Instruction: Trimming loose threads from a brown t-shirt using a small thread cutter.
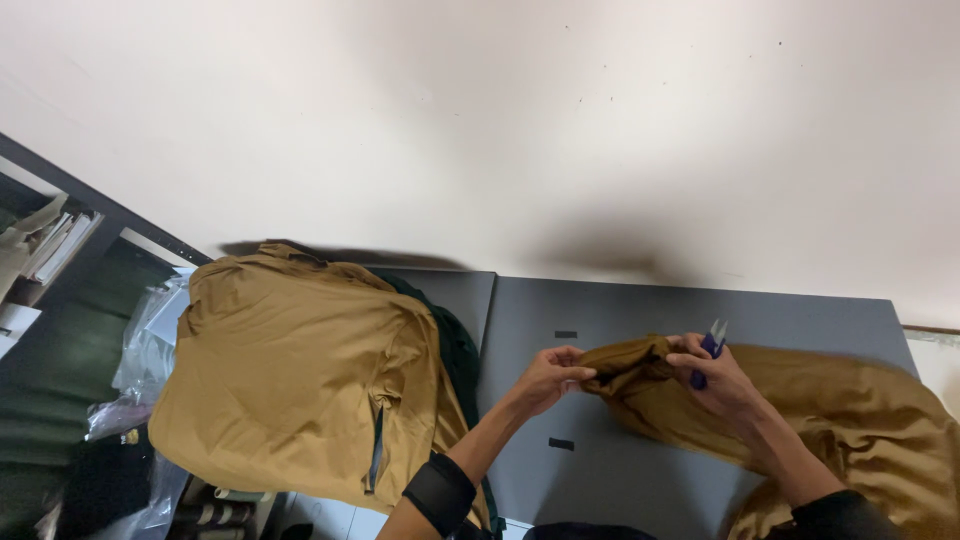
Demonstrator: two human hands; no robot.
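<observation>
A mustard-brown garment point(850, 410) lies bunched on the grey table point(620, 320), trailing off to the right. My left hand point(552, 377) pinches one end of its bunched edge. My right hand point(712, 377) grips the same fabric a little further right and also holds small blue thread snips point(708, 353), their blades pointing up past my fingers. The stretch of cloth between both hands is gathered and slightly raised off the table.
A pile of matching brown garments point(290, 370) sits at the left over dark green cloth point(458, 350). Further left stand a dark shelf point(70, 230) with papers and clear plastic bags point(140, 360). A cream wall rises behind the table.
</observation>
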